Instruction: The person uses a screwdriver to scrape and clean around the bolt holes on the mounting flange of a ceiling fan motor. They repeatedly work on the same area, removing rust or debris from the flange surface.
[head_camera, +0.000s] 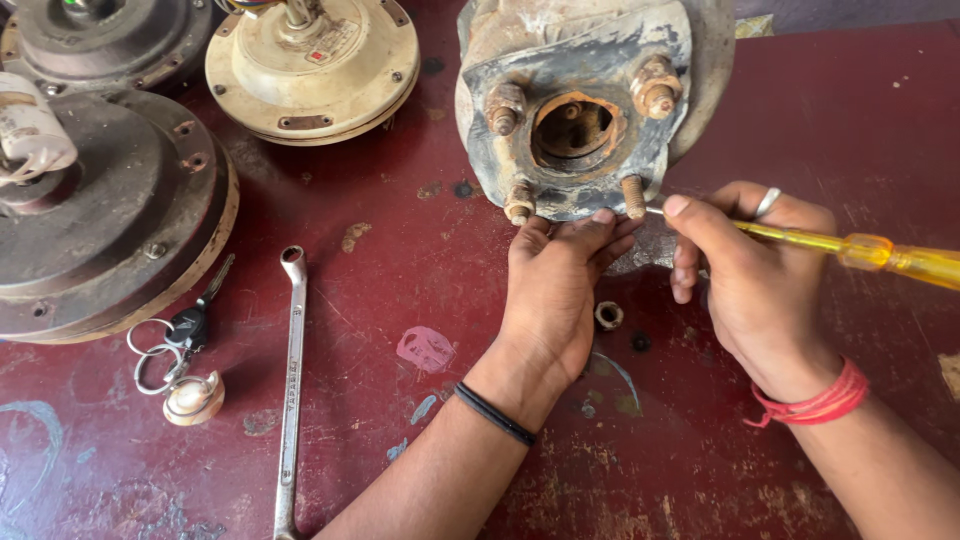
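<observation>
Open table (420, 270) between spanner (291, 380) and left hand (555, 290): passable. Nut (608, 315) lies in the narrow gap between hands. Housing (580, 100) blocks ahead; motors (100, 220), keys (175, 345) crowd left edge.

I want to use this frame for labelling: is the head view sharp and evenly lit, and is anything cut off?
Head view: soft, even light with faint shadows; left hand, right hand and rusty motor housing look sharp; mild glare on the yellow screwdriver handle, which the right edge cuts off; the wrench runs off the bottom edge.
</observation>
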